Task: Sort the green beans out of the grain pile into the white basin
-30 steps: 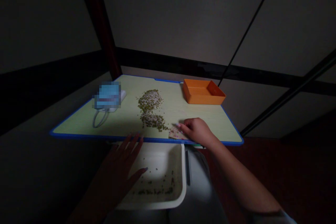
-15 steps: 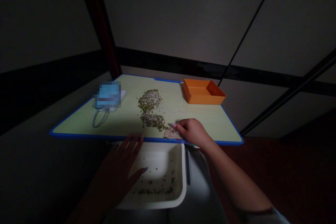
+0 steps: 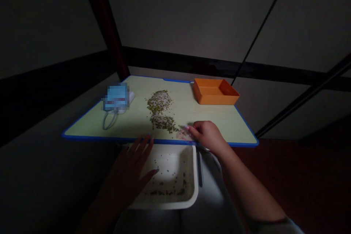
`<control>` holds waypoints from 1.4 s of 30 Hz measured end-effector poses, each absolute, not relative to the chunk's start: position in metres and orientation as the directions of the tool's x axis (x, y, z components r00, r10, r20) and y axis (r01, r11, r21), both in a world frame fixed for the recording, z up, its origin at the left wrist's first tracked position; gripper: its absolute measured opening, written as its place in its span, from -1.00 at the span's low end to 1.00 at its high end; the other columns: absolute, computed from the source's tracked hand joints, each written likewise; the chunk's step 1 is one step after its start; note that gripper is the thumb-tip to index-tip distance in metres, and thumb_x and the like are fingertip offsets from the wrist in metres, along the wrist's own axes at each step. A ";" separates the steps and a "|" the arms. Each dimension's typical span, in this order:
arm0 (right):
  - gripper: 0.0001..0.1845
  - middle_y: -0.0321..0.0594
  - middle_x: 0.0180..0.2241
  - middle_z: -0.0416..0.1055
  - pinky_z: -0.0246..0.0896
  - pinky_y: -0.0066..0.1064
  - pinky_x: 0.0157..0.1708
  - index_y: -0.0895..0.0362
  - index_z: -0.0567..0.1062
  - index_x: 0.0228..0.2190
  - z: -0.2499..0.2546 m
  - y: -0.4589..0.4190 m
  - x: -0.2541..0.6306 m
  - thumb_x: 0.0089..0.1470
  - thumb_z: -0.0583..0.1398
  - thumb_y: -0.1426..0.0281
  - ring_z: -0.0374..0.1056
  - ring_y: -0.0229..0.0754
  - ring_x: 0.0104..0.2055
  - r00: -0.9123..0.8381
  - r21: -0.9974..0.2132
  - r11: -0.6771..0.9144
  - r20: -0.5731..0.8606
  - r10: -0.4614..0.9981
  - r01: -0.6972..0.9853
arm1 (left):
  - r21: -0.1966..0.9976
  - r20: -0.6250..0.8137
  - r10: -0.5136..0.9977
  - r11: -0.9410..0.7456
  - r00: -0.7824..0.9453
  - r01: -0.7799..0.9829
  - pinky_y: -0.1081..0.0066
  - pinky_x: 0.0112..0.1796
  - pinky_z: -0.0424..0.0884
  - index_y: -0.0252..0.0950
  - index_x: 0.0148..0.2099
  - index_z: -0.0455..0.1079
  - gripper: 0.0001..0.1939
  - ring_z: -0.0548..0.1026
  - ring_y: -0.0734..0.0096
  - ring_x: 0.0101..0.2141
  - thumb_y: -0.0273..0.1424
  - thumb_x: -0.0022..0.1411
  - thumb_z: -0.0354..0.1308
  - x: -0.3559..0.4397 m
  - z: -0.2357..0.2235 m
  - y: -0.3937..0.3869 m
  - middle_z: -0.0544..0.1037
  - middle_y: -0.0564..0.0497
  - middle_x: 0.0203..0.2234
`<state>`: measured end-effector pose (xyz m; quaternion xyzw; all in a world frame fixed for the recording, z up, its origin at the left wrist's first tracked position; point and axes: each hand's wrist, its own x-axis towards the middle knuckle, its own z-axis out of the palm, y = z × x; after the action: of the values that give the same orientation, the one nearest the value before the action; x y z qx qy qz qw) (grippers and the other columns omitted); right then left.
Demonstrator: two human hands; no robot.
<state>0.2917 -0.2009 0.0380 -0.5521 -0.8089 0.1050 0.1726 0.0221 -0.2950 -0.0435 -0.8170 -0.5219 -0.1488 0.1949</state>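
Observation:
A heap of small green and pale grains (image 3: 160, 111) lies in the middle of a pale green tabletop with a blue rim (image 3: 90, 111). My right hand (image 3: 208, 136) rests at the table's near edge, fingers curled round a small flat card (image 3: 183, 135) that touches the near end of the grains. Below the edge a white rectangular tray (image 3: 192, 197) sits on my lap with some grains scattered inside. My left hand (image 3: 131, 170) lies over the tray's left rim, fingers stretched and spread, thumb inside the tray.
An orange rectangular box (image 3: 215, 92) stands at the table's far right corner. A blurred blue object with a grey cord loop (image 3: 115, 98) sits at the far left. A dark post (image 3: 104, 22) rises behind the table; the floor to the right is dark red.
My right hand slid the card a little to the left along the near edge, toward the grains. The view shifted slightly; the left hand stays on the tray.

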 end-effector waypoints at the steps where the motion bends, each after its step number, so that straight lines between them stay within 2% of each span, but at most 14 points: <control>1: -0.51 -0.23 -0.60 0.43 -0.21 -0.41 -0.51 0.13 0.50 -0.57 0.039 -0.200 0.290 0.22 0.03 0.12 0.20 -0.28 -0.55 -0.324 -0.327 0.362 0.166 0.931 0.873 | -0.164 0.440 0.798 -0.379 0.412 0.911 0.06 0.12 0.20 -0.27 0.40 -0.26 -0.15 0.07 0.06 0.29 0.05 0.24 -0.11 0.022 -0.043 -0.295 0.09 -0.16 0.32; 5: -0.50 -0.15 -0.53 0.51 -0.17 -0.38 -0.48 0.12 0.55 -0.51 0.043 -0.198 0.277 0.24 0.00 0.11 0.30 -0.21 -0.49 -0.339 -0.215 0.371 0.170 0.925 0.904 | -0.183 0.417 0.804 -0.382 0.423 0.906 0.06 0.12 0.20 -0.29 0.40 -0.24 -0.16 0.07 0.05 0.29 0.05 0.25 -0.12 0.023 -0.041 -0.295 0.10 -0.18 0.31; 8: -0.51 -0.16 -0.52 0.52 -0.17 -0.38 -0.47 0.11 0.56 -0.51 0.045 -0.197 0.268 0.23 0.02 0.13 0.29 -0.21 -0.49 -0.363 -0.203 0.394 0.174 0.915 0.896 | -0.188 0.408 0.807 -0.383 0.427 0.904 0.07 0.13 0.20 -0.29 0.40 -0.25 -0.16 0.08 0.05 0.29 0.03 0.25 -0.11 0.023 -0.038 -0.296 0.11 -0.18 0.31; 15: -0.52 -0.26 -0.62 0.36 -0.21 -0.40 -0.49 0.14 0.47 -0.61 0.042 -0.198 0.271 0.21 0.07 0.14 0.12 -0.31 -0.55 -0.427 -0.368 0.462 0.178 0.887 0.807 | -0.155 0.388 0.826 -0.378 0.409 0.913 0.05 0.14 0.18 -0.25 0.40 -0.28 -0.18 0.09 0.05 0.28 0.01 0.26 -0.11 0.021 -0.039 -0.296 0.10 -0.17 0.31; 22: -0.49 -0.32 -0.66 0.23 -0.20 -0.40 -0.52 0.14 0.38 -0.64 0.056 -0.190 0.285 0.19 0.05 0.10 0.04 -0.33 -0.57 -0.230 -0.558 0.311 0.213 0.950 0.770 | -0.182 0.401 0.819 -0.367 0.409 0.912 0.07 0.14 0.18 -0.24 0.40 -0.29 -0.17 0.10 0.07 0.28 -0.03 0.25 -0.06 0.021 -0.040 -0.297 0.13 -0.17 0.30; 27: -0.48 -0.28 -0.63 0.28 -0.19 -0.40 -0.51 0.14 0.41 -0.61 0.069 -0.178 0.282 0.19 0.04 0.07 0.04 -0.31 -0.57 -0.090 -0.602 0.227 0.249 0.964 0.765 | -0.194 0.371 0.828 -0.373 0.420 0.907 0.06 0.12 0.23 -0.26 0.40 -0.29 -0.16 0.09 0.06 0.29 -0.06 0.24 -0.02 0.017 -0.040 -0.297 0.12 -0.18 0.30; 29: -0.49 -0.26 -0.61 0.32 -0.19 -0.39 -0.51 0.14 0.45 -0.59 0.067 -0.177 0.281 0.20 0.04 0.07 0.07 -0.30 -0.57 -0.062 -0.597 0.196 0.237 0.970 0.778 | -0.197 0.366 0.828 -0.377 0.425 0.905 0.07 0.09 0.26 -0.26 0.40 -0.30 -0.15 0.09 0.06 0.28 -0.08 0.23 0.00 0.015 -0.041 -0.296 0.13 -0.17 0.30; 34: -0.53 -0.20 -0.59 0.38 -0.20 -0.37 -0.52 0.14 0.50 -0.59 0.050 -0.180 0.292 0.16 0.10 0.08 0.10 -0.27 -0.56 -0.053 -0.498 0.118 0.144 0.988 0.859 | -0.164 0.369 0.830 -0.385 0.419 0.908 0.05 0.11 0.25 -0.23 0.40 -0.31 -0.17 0.07 0.07 0.29 -0.10 0.24 -0.02 0.010 -0.043 -0.295 0.09 -0.17 0.32; 38: -0.52 -0.21 -0.61 0.36 -0.21 -0.38 -0.54 0.13 0.51 -0.59 0.044 -0.184 0.305 0.15 0.11 0.07 0.08 -0.27 -0.57 -0.057 -0.485 0.113 0.130 0.990 0.867 | -0.178 0.361 0.831 -0.384 0.423 0.906 0.03 0.09 0.27 -0.23 0.40 -0.32 -0.16 0.07 0.04 0.29 -0.10 0.23 -0.01 0.009 -0.045 -0.293 0.11 -0.19 0.31; 42: -0.50 -0.17 -0.57 0.42 -0.20 -0.37 -0.53 0.14 0.53 -0.56 0.045 -0.186 0.307 0.17 0.09 0.05 0.16 -0.25 -0.55 -0.034 -0.460 0.084 0.116 0.993 0.884 | -0.168 0.368 0.827 -0.391 0.426 0.905 0.03 0.11 0.25 -0.22 0.40 -0.34 -0.14 0.07 0.04 0.29 -0.10 0.23 0.01 0.007 -0.046 -0.292 0.10 -0.18 0.31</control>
<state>0.3066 -0.1857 0.0447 -0.6639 -0.7068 0.1318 0.2058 0.0073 -0.2917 -0.0461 -0.8265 -0.5237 -0.1128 0.1731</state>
